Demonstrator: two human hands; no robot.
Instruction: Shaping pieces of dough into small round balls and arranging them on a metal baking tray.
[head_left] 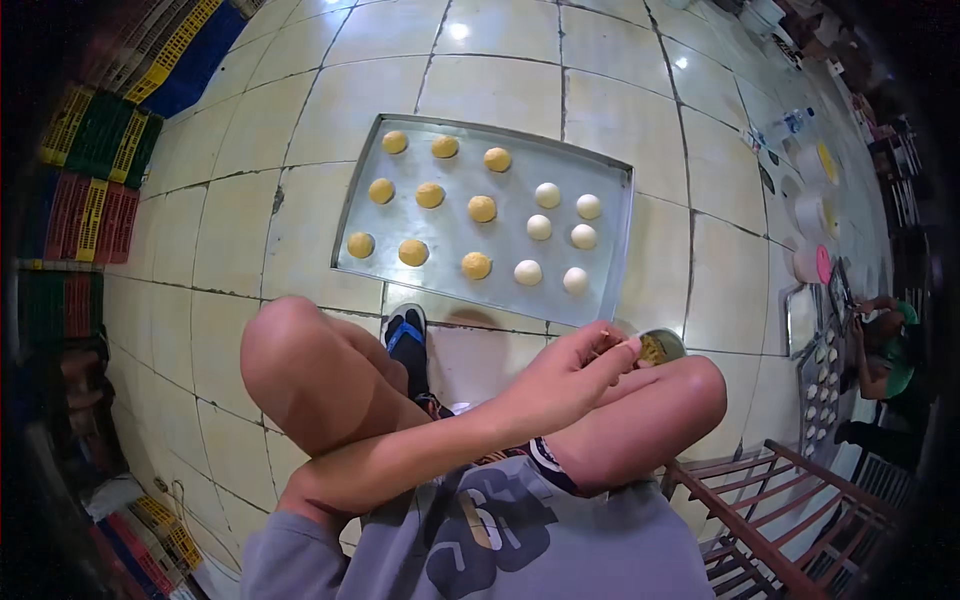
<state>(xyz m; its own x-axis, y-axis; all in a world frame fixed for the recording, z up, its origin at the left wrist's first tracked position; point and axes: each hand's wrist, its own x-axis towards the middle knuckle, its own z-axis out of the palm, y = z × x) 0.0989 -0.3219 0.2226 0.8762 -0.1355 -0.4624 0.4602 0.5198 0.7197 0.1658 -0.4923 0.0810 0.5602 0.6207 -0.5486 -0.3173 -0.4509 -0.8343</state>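
Observation:
My left hand (583, 372) reaches across my lap to my right knee, its fingers bent and drawn together. What they hold, if anything, is too small to make out. Beside the fingertips is a small round bowl (676, 343) with a yellow, crumbly-looking mass (652, 350) in it, partly covered by my hand and knee. My right hand does not show. In front of my feet lies a large metal baking tray (440, 232). Several yellow-topped dough balls (482, 208) sit in rows over its left and middle. Several plain white dough balls (539, 227) are grouped at its right.
Tiles (625, 115) cover the floor. Stacked plastic crates (105, 220) line the left side. A reddish slatted rack (780, 500) stands close at lower right. Farther right are white tubs (812, 215), a second tray of pale pieces (820, 385) and another person in a green top (905, 355).

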